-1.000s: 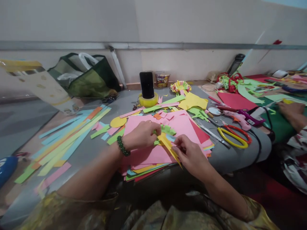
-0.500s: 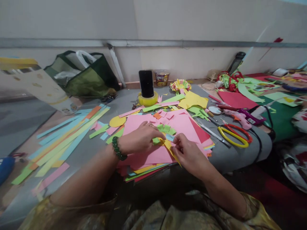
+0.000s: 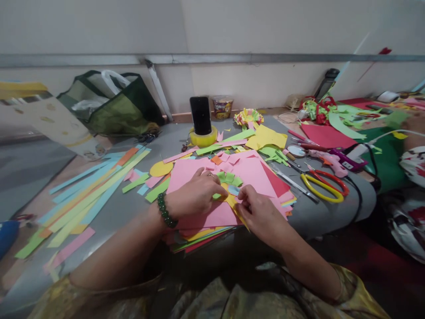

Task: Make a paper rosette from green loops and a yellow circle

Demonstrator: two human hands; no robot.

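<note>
My left hand (image 3: 197, 192), with a green bead bracelet above it, has its fingers closed on the left part of a yellow paper piece (image 3: 231, 200). The fingers of my right hand (image 3: 259, 208) pinch the same yellow paper lower down on its right side. A small blue paper piece (image 3: 234, 190) is beside my right fingertips. Green fringed paper (image 3: 229, 178) curves just beyond the fingers. All this lies over a stack of pink sheets (image 3: 181, 170), with other colours showing at its lower edge.
Paper strips (image 3: 99, 190) spread at the left. A phone (image 3: 201, 116) stands in a yellow tape roll (image 3: 204, 138). Scissors (image 3: 322, 188) and a pink glue gun (image 3: 332, 164) lie at the right. A green bag (image 3: 116, 106) and tumbler (image 3: 56, 119) are behind. Another person's arm (image 3: 415, 126) shows far right.
My two hands have barely moved and stay on the yellow paper. At the far right, the other person's arm has come further into view, with green paper near it.
</note>
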